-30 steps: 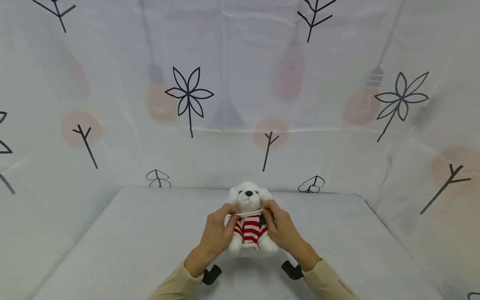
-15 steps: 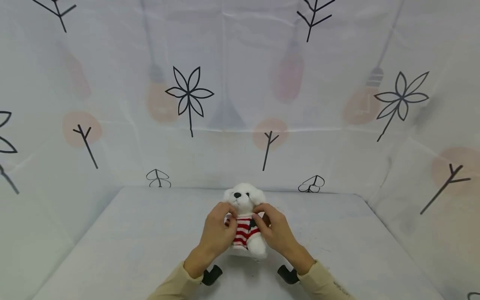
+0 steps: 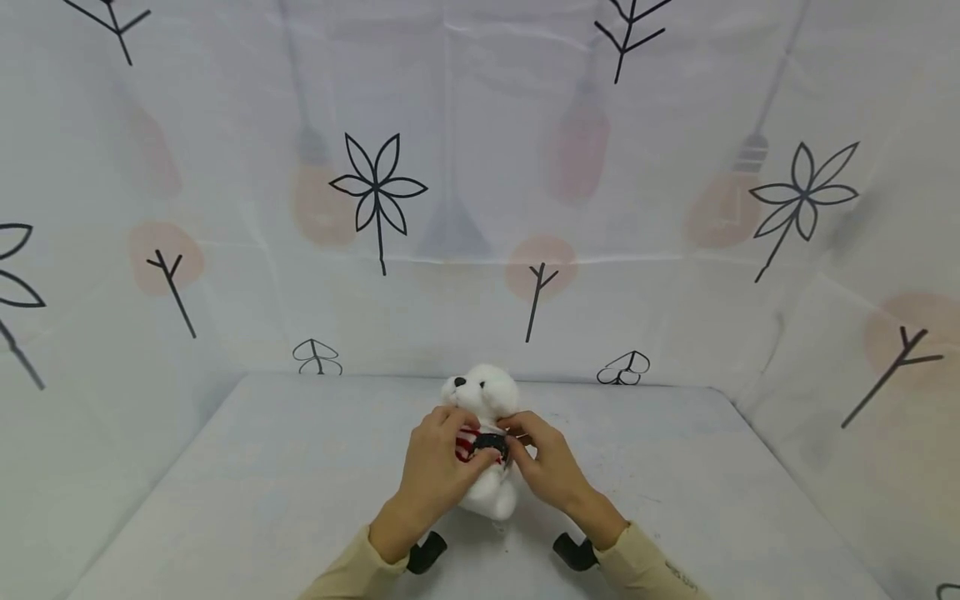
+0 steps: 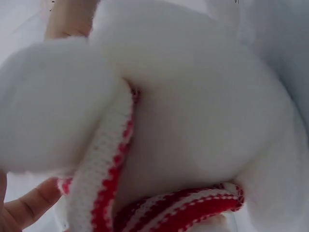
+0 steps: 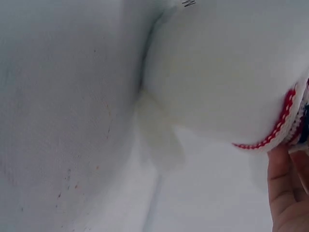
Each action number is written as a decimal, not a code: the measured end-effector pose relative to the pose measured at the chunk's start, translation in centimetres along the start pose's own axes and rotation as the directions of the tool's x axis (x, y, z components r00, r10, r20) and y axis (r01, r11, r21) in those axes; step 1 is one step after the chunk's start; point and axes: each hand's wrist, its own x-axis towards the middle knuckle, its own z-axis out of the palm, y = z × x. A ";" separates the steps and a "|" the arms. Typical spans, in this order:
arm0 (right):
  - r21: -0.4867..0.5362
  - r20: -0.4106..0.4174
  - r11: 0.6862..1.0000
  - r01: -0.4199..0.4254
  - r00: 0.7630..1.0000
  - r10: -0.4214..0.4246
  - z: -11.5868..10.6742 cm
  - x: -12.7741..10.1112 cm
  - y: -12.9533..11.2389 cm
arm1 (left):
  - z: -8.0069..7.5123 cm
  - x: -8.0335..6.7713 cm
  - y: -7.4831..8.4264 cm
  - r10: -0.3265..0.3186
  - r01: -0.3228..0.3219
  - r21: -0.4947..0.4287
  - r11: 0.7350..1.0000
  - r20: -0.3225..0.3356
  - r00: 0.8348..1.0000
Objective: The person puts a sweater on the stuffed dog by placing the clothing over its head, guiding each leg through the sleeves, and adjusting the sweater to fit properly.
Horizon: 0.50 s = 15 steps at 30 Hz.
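A small white plush bear in a red-and-white striped knitted sweater stands on the pale tabletop, head turned left. Both hands meet at the bear's chest: the left hand curls round its body and sweater, and the right hand pinches the sweater's dark patch.

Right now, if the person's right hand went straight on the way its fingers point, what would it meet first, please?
The right hand points forward and leftward, and already grips the white plush dog at its striped sweater. It would press into the toy first, then probably the left hand opposite; depth is unclear.
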 end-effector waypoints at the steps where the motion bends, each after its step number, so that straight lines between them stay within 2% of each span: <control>1: 0.001 -0.002 1.000 -0.010 1.000 0.010 0.0 0.0 0.1 | -0.1 0.0 0.0 -0.006 0.006 -0.004 1.000 0.015 1.000; 9: -0.023 -0.017 0.996 -0.087 0.996 0.087 -0.1 0.3 0.5 | -0.7 0.5 0.0 -0.015 0.021 -0.043 0.999 0.130 0.991; 12: -0.064 -0.015 0.996 -0.061 0.998 0.060 0.0 0.3 0.5 | -0.8 0.6 -0.2 -0.006 0.016 -0.063 0.998 0.155 0.988; 15: -0.072 -0.009 0.997 0.001 1.000 -0.002 0.1 0.3 0.2 | -0.8 0.8 -0.4 0.014 -0.001 -0.076 0.997 0.168 0.986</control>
